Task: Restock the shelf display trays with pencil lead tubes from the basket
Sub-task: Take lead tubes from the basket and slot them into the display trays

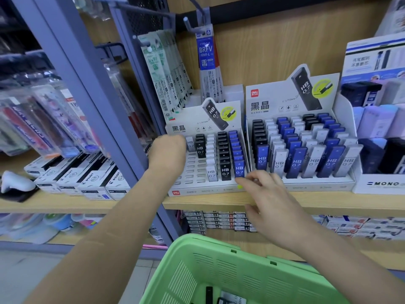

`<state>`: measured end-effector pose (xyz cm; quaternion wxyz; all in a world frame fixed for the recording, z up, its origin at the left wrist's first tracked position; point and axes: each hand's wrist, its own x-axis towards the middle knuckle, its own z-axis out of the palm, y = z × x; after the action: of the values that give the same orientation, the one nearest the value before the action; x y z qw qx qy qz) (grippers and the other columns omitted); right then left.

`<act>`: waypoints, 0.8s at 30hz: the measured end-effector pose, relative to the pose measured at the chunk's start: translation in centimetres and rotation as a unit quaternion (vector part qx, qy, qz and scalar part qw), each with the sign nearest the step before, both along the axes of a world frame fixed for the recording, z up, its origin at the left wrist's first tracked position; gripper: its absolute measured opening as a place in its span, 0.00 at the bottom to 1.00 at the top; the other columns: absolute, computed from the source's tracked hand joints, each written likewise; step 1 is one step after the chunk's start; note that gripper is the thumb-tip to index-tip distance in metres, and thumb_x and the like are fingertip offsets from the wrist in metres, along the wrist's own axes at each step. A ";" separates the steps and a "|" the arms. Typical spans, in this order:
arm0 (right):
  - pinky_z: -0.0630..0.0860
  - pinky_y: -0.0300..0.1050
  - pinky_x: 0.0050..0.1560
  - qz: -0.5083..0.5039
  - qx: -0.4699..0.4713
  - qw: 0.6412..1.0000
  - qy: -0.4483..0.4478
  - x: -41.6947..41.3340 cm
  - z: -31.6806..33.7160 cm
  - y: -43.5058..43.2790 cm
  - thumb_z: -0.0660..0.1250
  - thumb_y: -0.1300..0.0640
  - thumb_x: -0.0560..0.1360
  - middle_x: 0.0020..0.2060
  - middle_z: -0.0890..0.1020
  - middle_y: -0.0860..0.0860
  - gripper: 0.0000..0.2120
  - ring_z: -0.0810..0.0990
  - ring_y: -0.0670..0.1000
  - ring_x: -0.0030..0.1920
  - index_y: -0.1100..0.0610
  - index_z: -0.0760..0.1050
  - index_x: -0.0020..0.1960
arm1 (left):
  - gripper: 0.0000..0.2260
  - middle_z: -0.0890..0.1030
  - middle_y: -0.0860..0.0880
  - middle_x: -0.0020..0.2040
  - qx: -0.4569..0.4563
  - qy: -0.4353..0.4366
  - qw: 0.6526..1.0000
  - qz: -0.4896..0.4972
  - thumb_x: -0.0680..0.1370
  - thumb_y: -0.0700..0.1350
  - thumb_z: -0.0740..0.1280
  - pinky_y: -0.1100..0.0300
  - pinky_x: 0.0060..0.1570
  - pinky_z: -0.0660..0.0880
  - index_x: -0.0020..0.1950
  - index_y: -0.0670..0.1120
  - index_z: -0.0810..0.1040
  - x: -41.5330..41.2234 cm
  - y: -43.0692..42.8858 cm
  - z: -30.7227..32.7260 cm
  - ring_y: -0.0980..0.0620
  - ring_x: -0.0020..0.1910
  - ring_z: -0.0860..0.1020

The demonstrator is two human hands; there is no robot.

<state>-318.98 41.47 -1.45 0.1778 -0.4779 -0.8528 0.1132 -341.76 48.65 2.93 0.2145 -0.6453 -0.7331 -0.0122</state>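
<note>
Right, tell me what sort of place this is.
Most likely a stationery shop aisle: wooden shelves carry branded display trays of HB 0.7 lead tubes, refill packs hang above, and a green basket sits below.

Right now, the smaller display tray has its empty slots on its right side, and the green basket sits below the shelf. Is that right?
Not quite. The head view shows the smaller display tray with its empty slots on its left side, by the left hand; its right columns hold tubes. The green basket does sit below the shelf.
</note>
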 end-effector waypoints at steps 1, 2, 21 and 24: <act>0.63 0.41 0.69 0.001 -0.007 1.000 0.016 0.3 0.1 -0.1 0.61 0.58 0.78 0.65 0.65 0.45 0.28 0.64 0.48 0.65 0.48 0.60 0.77 | 0.09 0.76 0.45 0.40 -0.012 0.024 1.000 -0.012 0.72 0.30 0.61 0.55 0.33 0.68 0.41 0.43 0.70 0.3 -0.7 0.1 0.44 0.39 0.74; 0.67 0.42 0.67 0.001 -0.015 0.999 0.035 0.5 0.3 -0.1 0.61 0.59 0.78 0.62 0.68 0.45 0.27 0.69 0.48 0.63 0.48 0.62 0.76 | 0.09 0.76 0.46 0.39 -0.016 0.040 0.999 -0.024 0.72 0.31 0.61 0.56 0.33 0.67 0.40 0.44 0.68 0.5 -1.3 0.3 0.45 0.38 0.74; 0.75 0.47 0.57 0.062 -0.373 0.866 -0.327 2.8 -17.5 -12.0 0.64 0.52 0.79 0.63 0.76 0.58 0.21 0.76 0.57 0.61 0.58 0.68 0.69 | 0.21 0.66 0.39 0.67 -0.507 0.046 0.748 -0.426 0.78 0.42 0.65 0.43 0.48 0.76 0.70 0.46 0.66 6.9 -20.9 -25.5 0.38 0.65 0.66; 0.74 0.47 0.53 0.052 -0.407 0.836 -0.365 3.2 -21.8 -15.4 0.64 0.49 0.79 0.62 0.75 0.58 0.21 0.77 0.58 0.60 0.59 0.68 0.66 | 0.29 0.54 0.42 0.75 -0.509 0.076 0.698 -0.498 0.78 0.45 0.66 0.37 0.51 0.72 0.76 0.55 0.57 8.2 -22.7 -29.1 0.38 0.71 0.58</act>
<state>-315.81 26.03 -23.23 -0.3626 -0.4683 -0.7567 0.2767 -333.52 25.99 -26.22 -0.1290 -0.9256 -0.1800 0.3071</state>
